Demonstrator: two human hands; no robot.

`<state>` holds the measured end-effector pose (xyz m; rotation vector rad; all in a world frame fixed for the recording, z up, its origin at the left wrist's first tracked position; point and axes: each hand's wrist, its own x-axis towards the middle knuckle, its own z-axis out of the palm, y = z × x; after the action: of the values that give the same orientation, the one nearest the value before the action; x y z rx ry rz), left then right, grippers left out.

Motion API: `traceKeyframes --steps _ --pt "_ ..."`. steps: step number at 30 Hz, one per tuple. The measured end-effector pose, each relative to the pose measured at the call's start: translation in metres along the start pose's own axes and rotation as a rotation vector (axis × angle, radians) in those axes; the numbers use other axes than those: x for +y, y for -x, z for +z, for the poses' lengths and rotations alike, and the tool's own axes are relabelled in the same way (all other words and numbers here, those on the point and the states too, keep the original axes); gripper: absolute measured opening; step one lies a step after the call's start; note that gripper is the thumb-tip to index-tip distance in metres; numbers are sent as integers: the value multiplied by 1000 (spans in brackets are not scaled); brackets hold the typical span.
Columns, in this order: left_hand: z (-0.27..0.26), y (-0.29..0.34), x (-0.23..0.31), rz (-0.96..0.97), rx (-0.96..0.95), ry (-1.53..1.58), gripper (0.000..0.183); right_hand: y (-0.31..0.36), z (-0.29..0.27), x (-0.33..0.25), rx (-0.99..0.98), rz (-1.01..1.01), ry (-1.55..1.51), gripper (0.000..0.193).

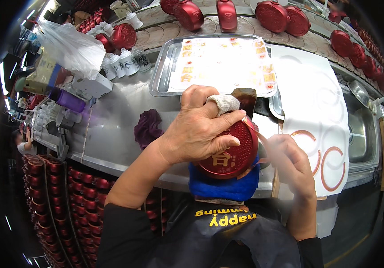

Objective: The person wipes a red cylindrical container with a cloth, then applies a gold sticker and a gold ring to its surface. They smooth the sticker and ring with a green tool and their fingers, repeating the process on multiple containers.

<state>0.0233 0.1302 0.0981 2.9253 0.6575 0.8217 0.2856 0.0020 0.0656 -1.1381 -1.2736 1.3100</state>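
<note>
A round, flat red bottle (243, 139) with gold lettering and a dotted pattern rests on a folded blue cloth (222, 184) near the counter's front edge. My left hand (203, 125) is closed over its upper left side, thumb on the face. A white cloth cover (224, 102) wraps one of its fingers. My right hand (290, 161), slightly blurred, pinches a thin reddish strip (258, 134) that runs from the bottle's top rim, beside my left fingertip, along its right side. Just behind the bottle stands a dark brown piece (244, 96); its kind is unclear.
Behind my hands, a metal tray (156, 82) holds printed decal sheets (221, 62). To the right, curved orange strips (333, 178) lie on white paper (308, 89) beside a sink (362, 138). A purple cloth (148, 128) lies left. Red bottles (272, 17) stand on a far conveyor.
</note>
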Motion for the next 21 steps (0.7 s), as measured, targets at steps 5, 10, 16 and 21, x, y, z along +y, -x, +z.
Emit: traceKeyframes --steps 5,10,16,21 --pt "1 -1 0 7 -13 0 62 5 -6 -2 3 115 -84 20" --pt "1 -2 1 8 -19 11 61 2 0 4 88 -26 31 19" --pt "-1 -3 2 -7 -37 29 61 -37 7 14 55 -140 328 51" --pt "-4 0 4 -7 -41 3 60 -53 5 17 -17 -131 321 37"
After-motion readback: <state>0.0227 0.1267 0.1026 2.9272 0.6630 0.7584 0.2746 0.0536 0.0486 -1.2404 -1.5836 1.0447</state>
